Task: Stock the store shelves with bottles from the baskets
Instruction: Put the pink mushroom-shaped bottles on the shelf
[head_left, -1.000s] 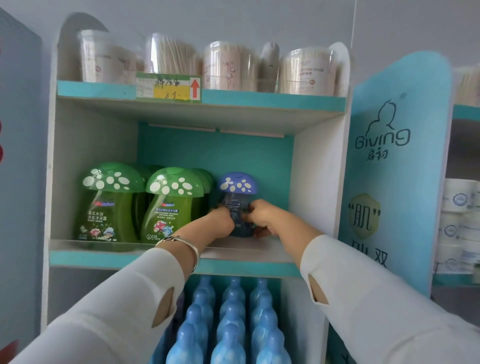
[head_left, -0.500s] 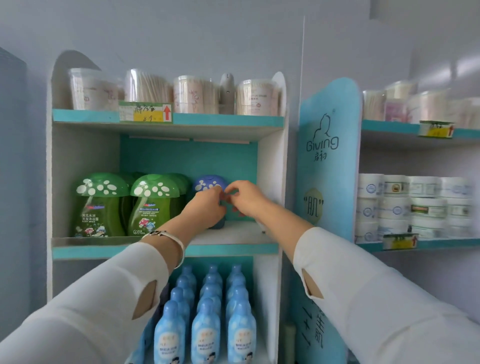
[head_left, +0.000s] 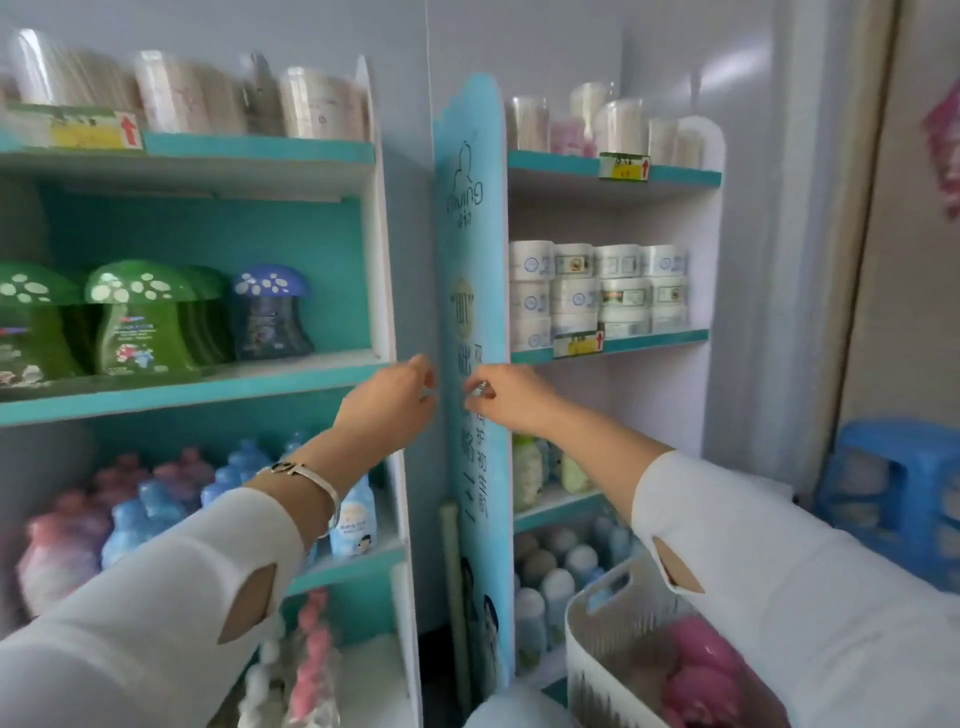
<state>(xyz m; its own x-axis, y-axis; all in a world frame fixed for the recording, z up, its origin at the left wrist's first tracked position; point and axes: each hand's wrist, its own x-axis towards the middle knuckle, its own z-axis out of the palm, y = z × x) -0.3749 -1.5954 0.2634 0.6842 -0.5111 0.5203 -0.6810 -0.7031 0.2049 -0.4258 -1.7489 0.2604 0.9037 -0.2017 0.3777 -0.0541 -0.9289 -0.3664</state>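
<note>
Hands hover near the middle shelf's (head_left: 208, 389) right front corner: left hand (head_left: 389, 400) loosely curled, empty; right hand (head_left: 506, 397) with fingertips drawn together, pinching or not I cannot tell. Blue mushroom-cap bottle (head_left: 270, 317) stands upright on that shelf, rightmost, just beside green mushroom-cap bottles (head_left: 137, 322).

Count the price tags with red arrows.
3: left unit's top-shelf tag, right unit's top-shelf tag, right unit's middle-shelf tag. Others may be hidden behind the arms or outside the frame.
</note>
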